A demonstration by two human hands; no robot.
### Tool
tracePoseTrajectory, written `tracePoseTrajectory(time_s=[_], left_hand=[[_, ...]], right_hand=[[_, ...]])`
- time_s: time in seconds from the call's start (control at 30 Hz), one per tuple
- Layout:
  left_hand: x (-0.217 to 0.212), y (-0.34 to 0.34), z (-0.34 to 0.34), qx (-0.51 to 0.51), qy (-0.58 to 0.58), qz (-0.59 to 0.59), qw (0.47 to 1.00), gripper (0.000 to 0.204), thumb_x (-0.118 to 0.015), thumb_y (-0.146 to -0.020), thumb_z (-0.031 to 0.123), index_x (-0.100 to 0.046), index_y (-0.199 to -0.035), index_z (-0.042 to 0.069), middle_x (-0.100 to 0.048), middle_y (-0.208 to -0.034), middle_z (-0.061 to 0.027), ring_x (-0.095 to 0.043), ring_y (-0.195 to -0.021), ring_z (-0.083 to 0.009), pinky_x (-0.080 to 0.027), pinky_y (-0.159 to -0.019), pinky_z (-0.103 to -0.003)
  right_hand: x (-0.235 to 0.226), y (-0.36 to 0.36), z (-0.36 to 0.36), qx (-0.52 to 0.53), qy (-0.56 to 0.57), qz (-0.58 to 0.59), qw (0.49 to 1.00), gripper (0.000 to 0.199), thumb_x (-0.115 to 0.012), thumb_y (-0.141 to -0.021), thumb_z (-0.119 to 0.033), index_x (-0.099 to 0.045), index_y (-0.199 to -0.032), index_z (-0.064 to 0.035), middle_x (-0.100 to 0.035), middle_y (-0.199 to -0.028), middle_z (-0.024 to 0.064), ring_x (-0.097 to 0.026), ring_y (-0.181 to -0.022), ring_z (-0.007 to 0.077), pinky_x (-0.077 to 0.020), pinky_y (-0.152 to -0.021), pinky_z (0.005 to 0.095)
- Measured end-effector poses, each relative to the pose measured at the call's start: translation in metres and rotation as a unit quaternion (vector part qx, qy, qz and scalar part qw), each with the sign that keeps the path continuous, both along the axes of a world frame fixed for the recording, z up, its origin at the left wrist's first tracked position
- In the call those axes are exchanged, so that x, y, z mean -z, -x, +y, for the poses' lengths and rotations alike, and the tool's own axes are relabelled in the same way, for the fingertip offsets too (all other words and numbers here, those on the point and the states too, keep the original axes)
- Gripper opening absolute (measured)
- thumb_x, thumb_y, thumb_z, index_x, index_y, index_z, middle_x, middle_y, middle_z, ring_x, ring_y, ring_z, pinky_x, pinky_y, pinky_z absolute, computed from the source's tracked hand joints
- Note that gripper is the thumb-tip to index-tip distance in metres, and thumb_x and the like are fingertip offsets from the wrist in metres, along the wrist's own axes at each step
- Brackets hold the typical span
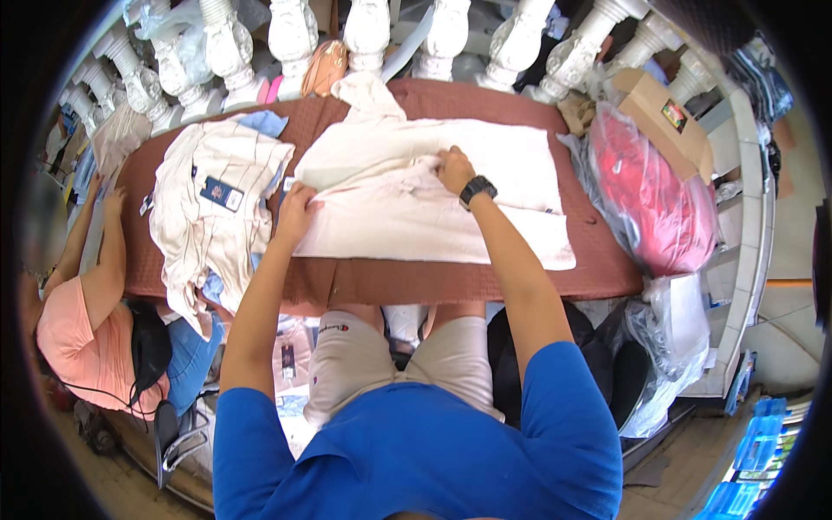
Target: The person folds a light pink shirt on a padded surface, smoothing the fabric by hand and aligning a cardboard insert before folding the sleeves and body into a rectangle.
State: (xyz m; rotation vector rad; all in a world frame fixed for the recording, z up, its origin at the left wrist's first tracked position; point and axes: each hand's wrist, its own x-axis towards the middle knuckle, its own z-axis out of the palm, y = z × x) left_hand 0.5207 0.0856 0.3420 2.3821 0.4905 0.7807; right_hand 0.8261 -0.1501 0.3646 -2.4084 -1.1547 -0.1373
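A cream shirt [381, 230] lies spread flat across the brown-covered table in front of me, with one sleeve [368, 95] reaching toward the far edge. At its left end, beside a small white label, my left hand [296, 212] has its fingers closed on the fabric edge. My right hand [453, 169] pinches the cloth near the middle, where folds run toward its fingers; a black watch is on that wrist. To the left of my left hand is a loose heap of striped cream garments [230, 165] with a dark hang tag [222, 194].
White balusters [293, 39] line the table's far side. Red clothing in clear plastic [654, 195] and an open cardboard box [667, 121] crowd the right end. A person in a peach top [100, 342] works at the left end. Brown cloth [598, 234] shows around the shirt.
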Motion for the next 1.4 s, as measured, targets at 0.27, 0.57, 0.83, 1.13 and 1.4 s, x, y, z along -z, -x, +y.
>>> tracePoseTrajectory(time_s=[0.27, 0.57, 0.83, 1.13, 1.4], left_hand=[[0.006, 0.008, 0.009, 0.024, 0.045, -0.022, 0.998, 0.021, -0.077, -0.073, -0.003, -0.065, -0.091, -0.001, -0.060, -0.092, -0.0124, -0.064, -0.085, -0.0305, -0.052, -0.073, -0.036], [-0.005, 0.009, 0.006, 0.044, -0.046, -0.015, 0.998, 0.026, -0.063, -0.070, -0.013, -0.065, -0.093, 0.000, -0.059, -0.095, -0.0137, -0.062, -0.091, -0.0335, -0.051, -0.079, -0.039], [-0.009, 0.015, 0.009, 0.080, -0.038, 0.032, 0.996, 0.024, -0.067, -0.076, -0.005, -0.067, -0.100, -0.001, -0.061, -0.100, -0.0136, -0.062, -0.095, -0.0329, -0.050, -0.082, -0.039], [-0.001, 0.018, 0.028, 0.126, 0.084, 0.069, 0.986, 0.034, -0.074, -0.076, -0.007, -0.069, -0.108, -0.002, -0.062, -0.108, -0.0113, -0.064, -0.100, -0.0277, -0.053, -0.086, -0.032], [-0.020, 0.008, 0.026, 0.101, -0.020, 0.132, 0.986, 0.026, -0.074, -0.074, -0.005, -0.072, -0.099, 0.000, -0.065, -0.103, -0.0144, -0.064, -0.099, -0.0340, -0.052, -0.091, -0.036]], right_hand=[[-0.091, 0.060, -0.073, -0.082, -0.275, -0.011, 0.958, 0.030, -0.060, -0.070, 0.015, -0.068, -0.094, -0.0021, -0.058, -0.088, 0.0122, -0.060, -0.077, 0.0256, -0.0493, -0.065, 0.0320], [-0.007, 0.091, -0.160, -0.049, -0.110, -0.055, 0.991, 0.030, -0.055, -0.073, 0.010, -0.073, -0.088, -0.0079, -0.058, -0.097, 0.0171, -0.057, -0.092, 0.0366, -0.0408, -0.089, 0.0495], [-0.044, 0.125, -0.075, -0.116, -0.113, -0.062, 0.985, 0.028, -0.071, -0.082, -0.017, -0.067, -0.109, -0.0105, -0.057, -0.113, 0.0113, -0.051, -0.101, 0.0348, -0.0426, -0.083, 0.0471], [-0.021, 0.137, -0.069, -0.137, 0.038, -0.048, 0.989, 0.037, -0.072, -0.078, -0.023, -0.068, -0.113, -0.0127, -0.057, -0.117, 0.0101, -0.050, -0.112, 0.0333, -0.0403, -0.094, 0.0474], [-0.021, 0.129, 0.037, -0.218, -0.117, -0.113, 0.962, 0.039, -0.069, -0.085, -0.039, -0.069, -0.116, -0.0159, -0.056, -0.130, 0.0063, -0.050, -0.117, 0.0334, -0.0380, -0.102, 0.0491]])
